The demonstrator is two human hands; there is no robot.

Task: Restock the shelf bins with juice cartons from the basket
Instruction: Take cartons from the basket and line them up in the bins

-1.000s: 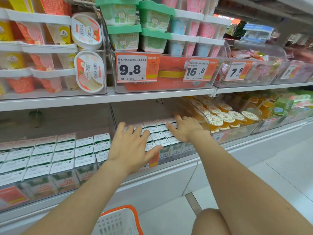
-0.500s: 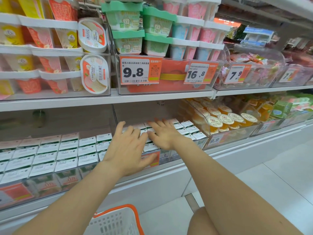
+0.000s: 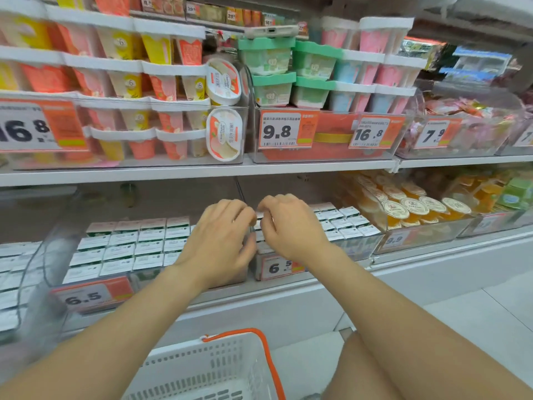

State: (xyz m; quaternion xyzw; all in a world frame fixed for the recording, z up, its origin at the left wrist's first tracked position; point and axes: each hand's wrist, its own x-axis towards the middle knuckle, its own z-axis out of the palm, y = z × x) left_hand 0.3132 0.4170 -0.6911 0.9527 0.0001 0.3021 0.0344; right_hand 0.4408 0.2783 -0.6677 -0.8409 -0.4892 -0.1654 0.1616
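1. The left hand point(image 3: 219, 241) and right hand point(image 3: 291, 226) hover side by side over the lower shelf point(image 3: 288, 287), almost touching each other.
2. Both hands are above the cartons point(image 3: 343, 223) packed upright in the middle bin point(image 3: 362, 245).
3. The left hand's fingers point(image 3: 239, 210) are curled with the tips bent down to the carton tops, and its thumb reaches toward the bin's near side. I cannot tell whether it pinches a carton.
4. The right hand's fingers point(image 3: 266, 207) are also curled and close together. Its palm hides the tips, so I cannot tell its grip either.
5. A 6.5 tag point(image 3: 277, 267) sits on the front of the middle bin, between the wrists.
6. To the left, a second bin point(image 3: 144, 277) holds more cartons in tight rows.
7. To the right, a bin of jelly cups point(image 3: 403, 206) stands just beside the middle bin.
8. The basket point(image 3: 219, 368), white with an orange rim, sits near, below the forearms. The part of its inside that shows holds no cartons.
9. Tubs point(image 3: 271, 82) fill the upper shelf above a 9.8 tag point(image 3: 284, 131).
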